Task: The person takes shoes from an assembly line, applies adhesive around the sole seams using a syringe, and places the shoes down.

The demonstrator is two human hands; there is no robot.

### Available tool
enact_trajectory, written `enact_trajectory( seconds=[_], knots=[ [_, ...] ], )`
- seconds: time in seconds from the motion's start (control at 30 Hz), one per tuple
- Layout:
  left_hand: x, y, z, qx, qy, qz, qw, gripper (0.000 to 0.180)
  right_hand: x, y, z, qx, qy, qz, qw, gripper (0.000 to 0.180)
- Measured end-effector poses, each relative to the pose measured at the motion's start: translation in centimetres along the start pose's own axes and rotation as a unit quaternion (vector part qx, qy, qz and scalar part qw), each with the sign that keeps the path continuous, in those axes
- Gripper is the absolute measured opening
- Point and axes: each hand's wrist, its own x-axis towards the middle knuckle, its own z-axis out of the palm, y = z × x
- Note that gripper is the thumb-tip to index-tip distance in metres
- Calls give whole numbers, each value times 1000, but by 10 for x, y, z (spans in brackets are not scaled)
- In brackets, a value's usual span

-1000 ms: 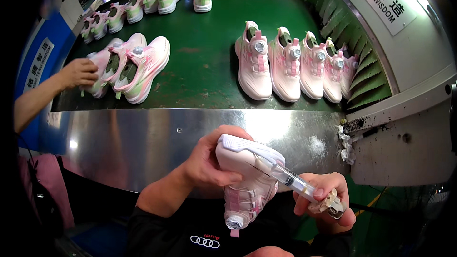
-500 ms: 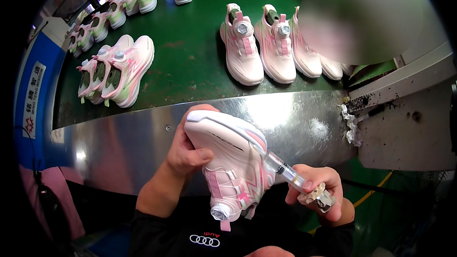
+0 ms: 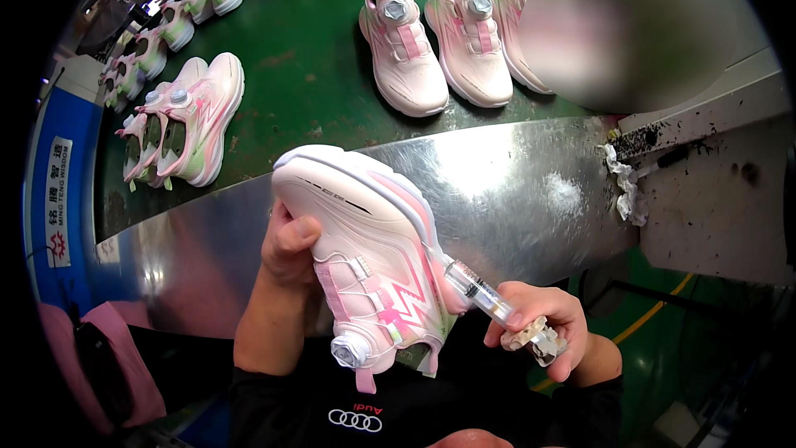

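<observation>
A pale pink sneaker with a dial on its tongue is gripped at the toe by my left hand, its sole turned up and away. My right hand is closed around a clear syringe. The syringe's thin tip touches, or comes very near, the seam between the upper and the white sole along the shoe's right side. Crumpled, pale wrapping covers the syringe's rear end within my right fingers.
A metal strip edges the green work surface. Pink sneakers stand at the far right, partly behind a blurred patch. More shoes stand at the left. Crumpled white tissue hangs by the right-hand panel.
The sneaker has shifted left and upward in view, and its side faces me more. The syringe tip has moved along the sole seam toward the shoe's middle. The whole scene has shifted slightly.
</observation>
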Motion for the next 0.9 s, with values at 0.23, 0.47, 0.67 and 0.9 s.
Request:
enact_trajectory(
  seconds=[0.23,0.47,0.67,0.9],
  knots=[
    [-3,-8,-23,-59,37,-4,998,65,-13,2,3,-4,14,16,1000,64],
    [0,-8,-29,-63,24,-11,998,60,-31,2,11,-27,31,20,999,61],
    [-1,-4,-35,-117,-19,-39,992,59,-44,6,13,-55,25,5,998,61],
    [4,-13,-35,-115,50,-38,991,58,-56,11,4,-101,7,-10,995,62]
  ],
)
